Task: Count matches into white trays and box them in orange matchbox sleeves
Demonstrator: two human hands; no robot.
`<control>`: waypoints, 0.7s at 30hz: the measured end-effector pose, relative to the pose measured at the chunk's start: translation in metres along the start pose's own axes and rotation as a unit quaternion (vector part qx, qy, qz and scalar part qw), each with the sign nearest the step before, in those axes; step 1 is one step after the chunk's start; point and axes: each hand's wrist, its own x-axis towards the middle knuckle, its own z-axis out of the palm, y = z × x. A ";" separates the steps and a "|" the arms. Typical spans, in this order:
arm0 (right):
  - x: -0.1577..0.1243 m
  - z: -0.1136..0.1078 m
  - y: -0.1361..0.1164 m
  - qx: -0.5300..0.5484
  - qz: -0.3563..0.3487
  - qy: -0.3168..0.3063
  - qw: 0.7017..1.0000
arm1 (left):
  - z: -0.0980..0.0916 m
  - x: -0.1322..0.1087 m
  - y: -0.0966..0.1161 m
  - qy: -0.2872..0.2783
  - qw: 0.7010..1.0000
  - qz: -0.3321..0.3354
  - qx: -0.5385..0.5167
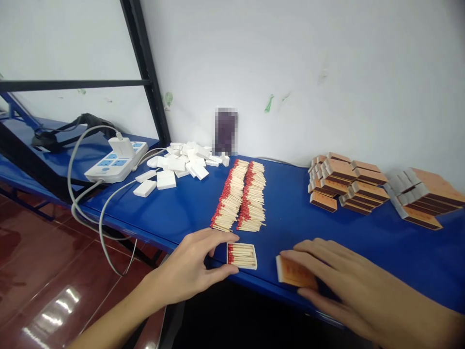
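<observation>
Near the table's front edge lies a white matchbox tray (250,265) filled with red-tipped matches. The thumb and forefinger of my left hand (198,259) grip it at its left end. To the right, my right hand (330,271) has its thumb and fingers closed around an orange matchbox sleeve (296,272). The sleeve's white-edged left end faces the tray, with a gap of blue tabletop between them. Just beyond the tray, loose matches lie in two long rows, a left row (230,194) and a right row (253,196), red heads mostly to the left.
White empty-looking trays (187,160) are heaped at the back left. Orange matchbox sleeves (345,179) and more boxes (428,194) stand stacked at the right. A power strip (116,162) with a looping cable (103,228) sits left, beside a black metal frame (145,72).
</observation>
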 end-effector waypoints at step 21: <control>0.063 0.014 -0.035 0.168 -0.127 -0.032 0.977 | 0.005 -0.002 -0.007 -0.015 0.996 0.083 0.008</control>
